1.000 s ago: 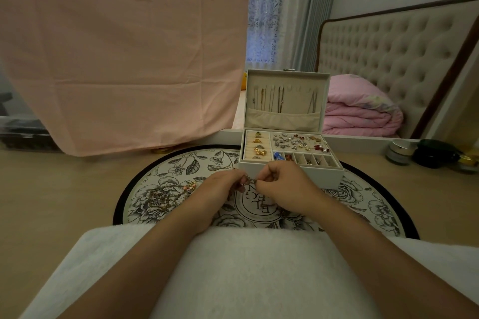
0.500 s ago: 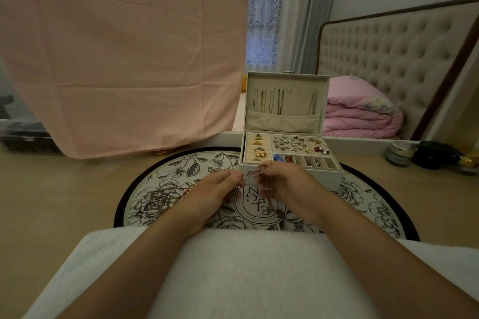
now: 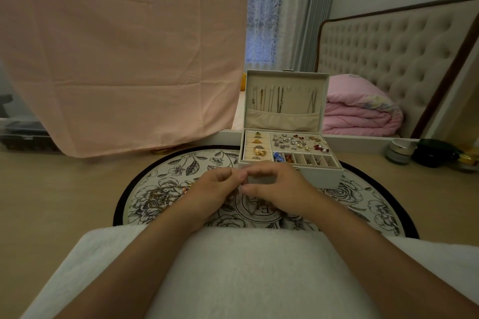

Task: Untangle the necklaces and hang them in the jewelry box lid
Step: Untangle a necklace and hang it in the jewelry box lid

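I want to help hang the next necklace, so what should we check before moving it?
1. Lid of the box open and standing up: ok.
2. Free hooks between the necklaces already hanging: ok, a gap shows.
3. Grip: left hand and right hand both pinch the necklace at their fingertips: ok.
4. Necklace free of knots: cannot tell, it is too thin to see.
5. All necklaces untangled: not ok, a pile lies on the mat to the left.
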A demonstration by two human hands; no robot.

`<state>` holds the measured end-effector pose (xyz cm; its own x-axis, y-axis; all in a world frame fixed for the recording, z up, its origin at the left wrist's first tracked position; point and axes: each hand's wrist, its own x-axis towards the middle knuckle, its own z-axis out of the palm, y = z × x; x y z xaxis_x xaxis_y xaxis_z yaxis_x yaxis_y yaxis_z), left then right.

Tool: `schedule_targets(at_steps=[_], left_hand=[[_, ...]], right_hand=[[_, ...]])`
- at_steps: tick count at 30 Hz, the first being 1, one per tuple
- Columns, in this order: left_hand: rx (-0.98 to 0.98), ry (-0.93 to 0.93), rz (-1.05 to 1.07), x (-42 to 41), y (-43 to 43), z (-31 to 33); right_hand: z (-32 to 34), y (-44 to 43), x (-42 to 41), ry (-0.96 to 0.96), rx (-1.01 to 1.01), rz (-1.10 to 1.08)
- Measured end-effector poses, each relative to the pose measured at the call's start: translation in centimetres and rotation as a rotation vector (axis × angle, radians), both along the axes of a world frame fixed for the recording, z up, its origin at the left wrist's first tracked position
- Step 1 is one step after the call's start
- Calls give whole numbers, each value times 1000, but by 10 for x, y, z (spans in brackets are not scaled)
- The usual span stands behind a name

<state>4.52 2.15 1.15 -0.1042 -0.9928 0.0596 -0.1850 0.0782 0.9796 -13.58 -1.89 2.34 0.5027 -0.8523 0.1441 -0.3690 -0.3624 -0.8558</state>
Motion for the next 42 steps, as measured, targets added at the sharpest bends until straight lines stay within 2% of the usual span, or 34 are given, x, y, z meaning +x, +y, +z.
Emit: schedule_targets(at_steps=[7,11,15,19,22,25,28,31,33,37,39,42], left_hand=[[-68,-149,133,-5,1,1],[-5,-188,-57,4,2,5],[121,0,-153,7,2,3],[73,61,-213,12,1,3],[52,50,-97,5,2,2],[-10,50,86,-5,2,0],[-121,-111,258,-12,0,-1],[-220,-373,388,-20,0,-3],[-239,-430,431,-24,1,-4],[-203,-390,470,-13,-4,-6],[-183,-384,423,-7,-5,-7],[-145,-231,359,-7,-6,-6]], right_hand=[[3,0,-2,-30,-29,-113],[7,0,-5,-137,79,-35],[7,0,-4,-101,135,71],[9,-2,-7,-3,64,73],[10,-3,-8,94,-38,10],[8,-2,-5,46,-63,-86],[6,0,-2,-1,-36,-117],[6,2,2,-24,-22,-133],[7,3,4,-13,-37,-140],[10,0,0,-37,62,-126],[8,-2,-1,-131,183,-78],[6,-4,-2,-327,397,2]])
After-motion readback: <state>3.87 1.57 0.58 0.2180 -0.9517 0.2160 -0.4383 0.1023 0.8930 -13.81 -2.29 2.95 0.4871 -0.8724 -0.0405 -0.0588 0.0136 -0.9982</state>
